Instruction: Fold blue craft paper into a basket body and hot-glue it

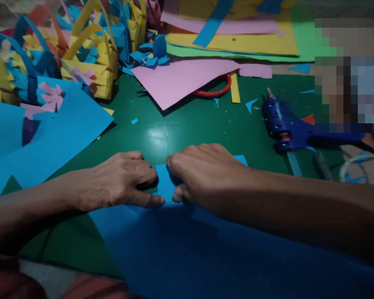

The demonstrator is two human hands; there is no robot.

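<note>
A large sheet of blue paper [187, 249] lies on the green tabletop, its far part folded over in a band under my hands. My left hand [118, 180] presses on the left part of this fold, fingers curled and thumb along the paper. Close to it on the right, my right hand [205, 176] is curled over the same band, its thumb tip against the fold. A corner of the band shows beyond my right knuckles. The undersides of both hands are hidden.
Small paper baskets [89, 66] crowd the back left, beside another blue sheet [71, 128]. Pink paper [180, 79] partly covers red-handled scissors [216, 90]. Stacked coloured sheets [237, 43] lie behind. A blue glue gun [280, 120] rests at right; a pixelated patch hides the upper right.
</note>
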